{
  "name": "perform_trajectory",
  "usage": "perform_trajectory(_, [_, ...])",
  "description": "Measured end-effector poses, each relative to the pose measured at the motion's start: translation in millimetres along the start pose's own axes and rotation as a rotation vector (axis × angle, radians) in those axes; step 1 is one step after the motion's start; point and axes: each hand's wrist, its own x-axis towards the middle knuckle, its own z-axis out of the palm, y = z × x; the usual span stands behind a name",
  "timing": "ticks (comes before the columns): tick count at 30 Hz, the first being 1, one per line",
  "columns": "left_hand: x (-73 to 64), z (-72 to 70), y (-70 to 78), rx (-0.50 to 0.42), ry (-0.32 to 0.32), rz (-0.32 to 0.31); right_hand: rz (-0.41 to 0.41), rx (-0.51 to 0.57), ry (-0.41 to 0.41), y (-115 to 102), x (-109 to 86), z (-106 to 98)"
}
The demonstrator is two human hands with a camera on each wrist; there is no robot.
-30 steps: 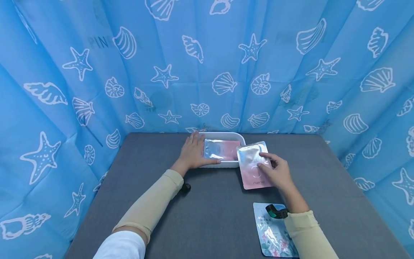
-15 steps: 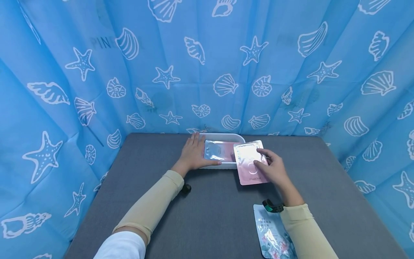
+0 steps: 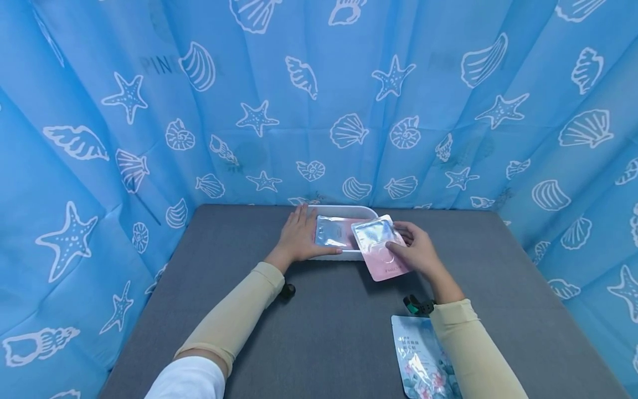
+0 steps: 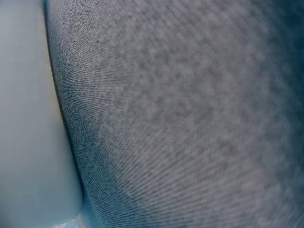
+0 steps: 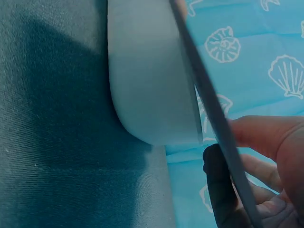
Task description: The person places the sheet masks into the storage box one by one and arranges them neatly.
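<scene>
A white tray (image 3: 344, 254) stands near the table's far edge with a pink and silver foil sachet (image 3: 333, 231) lying in it. My left hand (image 3: 296, 237) rests across the tray's left end, fingers straight over it and thumb along the near rim. In the left wrist view only the tray's pale side (image 4: 33, 118) and the cloth show, not the hand. My right hand (image 3: 417, 249) pinches a second pink and silver sachet (image 3: 381, 256) between thumb and fingers. This sachet is held tilted over the tray's right end; the right wrist view shows it edge-on.
A blue floral sachet (image 3: 421, 360) lies on the grey table (image 3: 329, 332) at the near right, partly covered by my right sleeve (image 3: 468, 343). Behind the table hangs a blue curtain (image 3: 309, 144) printed with shells and starfish.
My right hand has moved left with the pinched sachet, which has turned and now overlaps the tray's right end more. More of the blue sachet shows. The left hand stays put.
</scene>
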Motion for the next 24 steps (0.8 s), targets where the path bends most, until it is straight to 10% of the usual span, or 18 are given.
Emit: perform_trajectory(24, [-0.1,-0.9,0.6,-0.003,-0.004,0.005,0.078,-0.102,0.034,1.8,7.7,5.5])
